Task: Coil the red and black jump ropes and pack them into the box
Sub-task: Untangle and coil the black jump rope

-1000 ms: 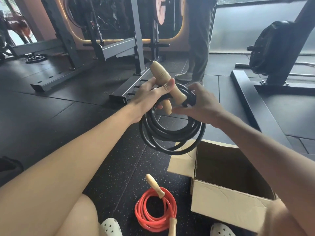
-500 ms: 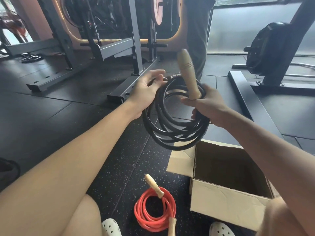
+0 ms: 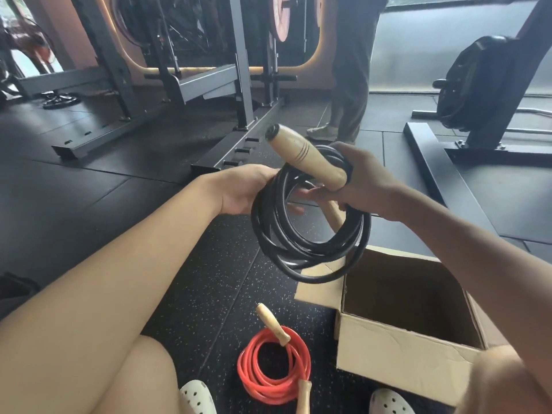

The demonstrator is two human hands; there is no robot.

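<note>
The black jump rope [image 3: 301,249] hangs coiled in the air above the box's left flap. My left hand [image 3: 242,189] grips the coil's left side, fingers reaching through the loop. My right hand [image 3: 367,180] clasps the coil's top right together with a wooden handle [image 3: 304,153] that points up and left. A second wooden handle shows behind the coil under my right hand. The red jump rope [image 3: 273,375] lies coiled on the floor between my feet, its two wooden handles on it. The open cardboard box [image 3: 397,351] stands on the floor at the right, nothing visible inside.
Black rubber gym floor all around. A steel rack base [image 3: 239,144] runs just beyond my hands. A person's legs [image 3: 349,85] stand behind it. A machine frame with weight plates [image 3: 475,85] stands at the right. My white clogs [image 3: 197,397] sit at the bottom edge.
The wooden handle has tipped from upright to leaning up-left. The coil has dropped lower, toward the box. My left hand has slid from the coil's top to its left side.
</note>
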